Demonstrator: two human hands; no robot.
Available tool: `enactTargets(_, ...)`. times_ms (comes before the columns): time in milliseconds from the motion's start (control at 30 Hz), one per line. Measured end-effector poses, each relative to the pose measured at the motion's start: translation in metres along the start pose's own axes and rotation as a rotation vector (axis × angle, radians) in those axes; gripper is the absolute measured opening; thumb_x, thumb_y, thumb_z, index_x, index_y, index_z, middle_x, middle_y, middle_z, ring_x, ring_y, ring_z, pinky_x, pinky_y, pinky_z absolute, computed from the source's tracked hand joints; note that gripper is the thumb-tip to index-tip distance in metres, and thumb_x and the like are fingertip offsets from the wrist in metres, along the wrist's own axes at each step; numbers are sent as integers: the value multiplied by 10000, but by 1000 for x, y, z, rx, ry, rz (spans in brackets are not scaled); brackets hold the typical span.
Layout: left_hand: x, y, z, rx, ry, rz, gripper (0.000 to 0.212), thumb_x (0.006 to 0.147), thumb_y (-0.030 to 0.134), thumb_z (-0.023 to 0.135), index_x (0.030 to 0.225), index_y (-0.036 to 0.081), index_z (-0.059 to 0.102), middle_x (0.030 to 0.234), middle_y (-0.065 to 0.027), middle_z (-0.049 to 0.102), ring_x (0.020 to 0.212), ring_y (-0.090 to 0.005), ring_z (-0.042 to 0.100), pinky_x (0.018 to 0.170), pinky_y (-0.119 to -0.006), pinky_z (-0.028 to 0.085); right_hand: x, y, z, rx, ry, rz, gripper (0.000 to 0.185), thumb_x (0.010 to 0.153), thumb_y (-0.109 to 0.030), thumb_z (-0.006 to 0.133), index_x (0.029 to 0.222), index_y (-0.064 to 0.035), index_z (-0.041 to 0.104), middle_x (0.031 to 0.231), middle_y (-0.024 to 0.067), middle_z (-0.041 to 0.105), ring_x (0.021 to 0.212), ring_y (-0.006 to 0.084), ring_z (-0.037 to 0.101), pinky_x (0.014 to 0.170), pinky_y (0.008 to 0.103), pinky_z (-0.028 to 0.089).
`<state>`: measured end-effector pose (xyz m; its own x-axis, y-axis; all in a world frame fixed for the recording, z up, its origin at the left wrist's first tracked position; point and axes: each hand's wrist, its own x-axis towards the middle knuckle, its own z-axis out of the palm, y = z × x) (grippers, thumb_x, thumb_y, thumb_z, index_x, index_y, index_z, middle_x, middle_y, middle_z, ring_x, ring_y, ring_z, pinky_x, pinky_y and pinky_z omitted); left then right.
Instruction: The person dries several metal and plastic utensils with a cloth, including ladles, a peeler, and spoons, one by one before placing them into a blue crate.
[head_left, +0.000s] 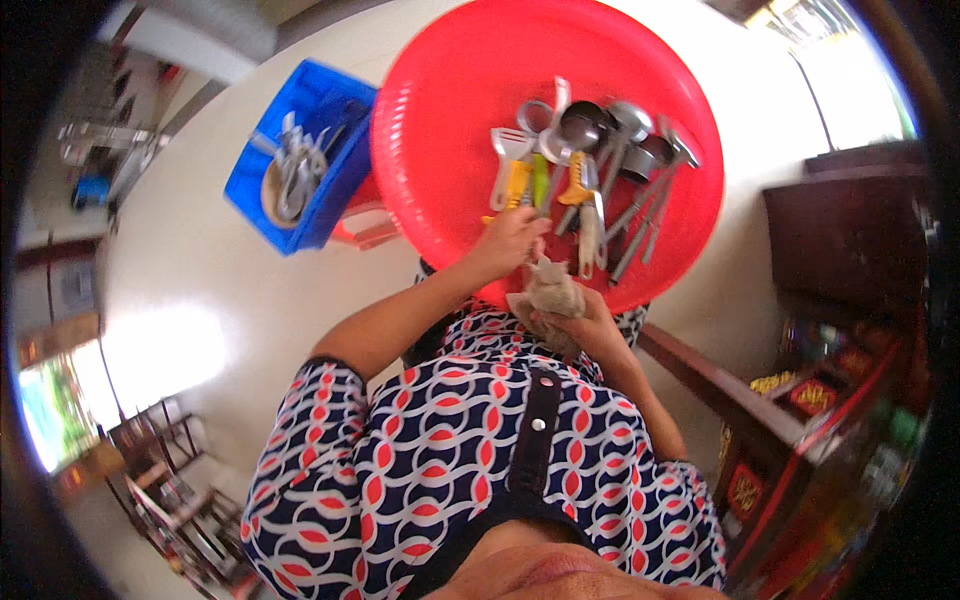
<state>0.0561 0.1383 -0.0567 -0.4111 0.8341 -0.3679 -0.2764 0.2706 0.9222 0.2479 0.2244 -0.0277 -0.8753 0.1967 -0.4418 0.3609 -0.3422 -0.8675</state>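
Observation:
A round red plastic tray lies before me with kitchen tools grouped on its near and middle part. Among them are a white slotted turner, ladles, a dark round cup or scoop, yellow-handled peelers and a green handle. My left hand is over the tray's near edge, by the yellow and green handles, fingers curled; whether it grips something is blurred. My right hand is closed on a crumpled beige cloth close to my left fingertips.
Left of the tray, a blue plastic basket holds whitish utensils and a round tan piece, above a red stool. Dark wooden furniture stands at the right. Wooden chairs are at the lower left.

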Motion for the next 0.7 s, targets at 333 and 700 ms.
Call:
enactTargets(333,6,54,-36,802,230,363,391,974,414,430,1020,60,590,737,-170,629,724,-324,647,613,-411,500,-3,-11,8,99,9,43,325,829,1,640,1147,16,573,994,69,661,885,156,638,800,274,504)
enactTargets(700,65,10,-306,821,1118,77,464,868,305,581,1155,-59,562,1134,-288,597,1079,-404,579,944,-435,447,16,-24,27,22,-8,95,285,819,37,620,1102,20,588,932,69,675,857,155,647,788,275,497)
